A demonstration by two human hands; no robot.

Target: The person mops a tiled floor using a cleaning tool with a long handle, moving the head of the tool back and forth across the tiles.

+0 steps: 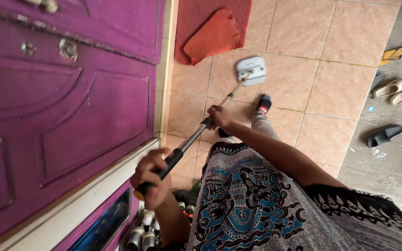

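A flat mop with a white head (251, 70) rests on the beige tiled floor (331, 88), its metal pole (194, 135) slanting back toward me. My left hand (153, 179) grips the black top end of the pole near the purple door. Further down the same pole my right hand (220, 117) is closed around it, arm stretched forward. Below the hands I see my patterned blue, black and white garment (257, 200) and one foot in a black and red sock (264, 103).
A purple panelled door (66, 107) fills the left side. A red mat (210, 28) with a folded corner lies at the top. Sandals and slippers (394, 88) are scattered on grey concrete at the right. Several small bottles (143, 232) stand by the door's foot.
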